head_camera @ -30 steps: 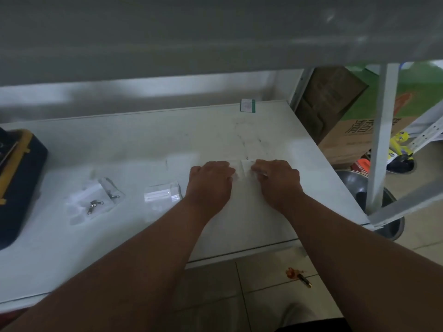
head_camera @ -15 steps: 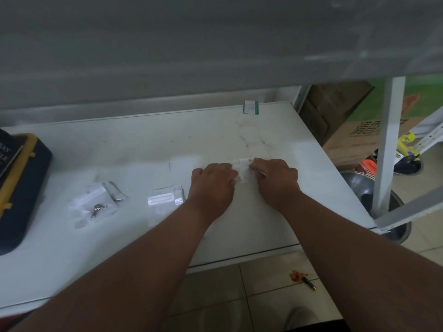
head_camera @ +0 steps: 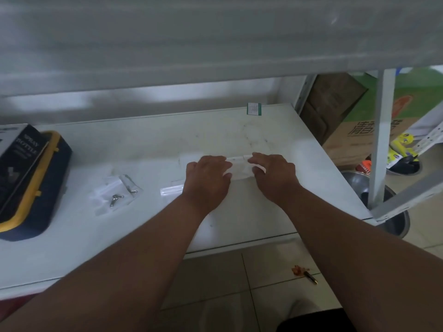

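A small clear plastic zip bag (head_camera: 239, 167) lies on the white table (head_camera: 143, 144) between my two hands. My left hand (head_camera: 207, 178) pinches its left side with curled fingers, thumb near the bag's lower edge. My right hand (head_camera: 274, 173) pinches its right side, index finger near the bag's top strip. What is inside the bag cannot be made out. Another clear bag (head_camera: 171, 189) lies partly hidden just left of my left hand.
Clear bags with small metal parts (head_camera: 117, 196) lie further left. A dark case with yellow trim (head_camera: 31, 188) and a spray-bottle box (head_camera: 16, 154) sit at the left edge. A green-edged card (head_camera: 254, 109) lies at the back. Shelf post (head_camera: 381, 140), metal bowl (head_camera: 374, 192) and cardboard boxes stand right.
Both hands stay on the small bag; their fingers have spread slightly apart along it. The camera view has shifted, bringing the case and box into view.
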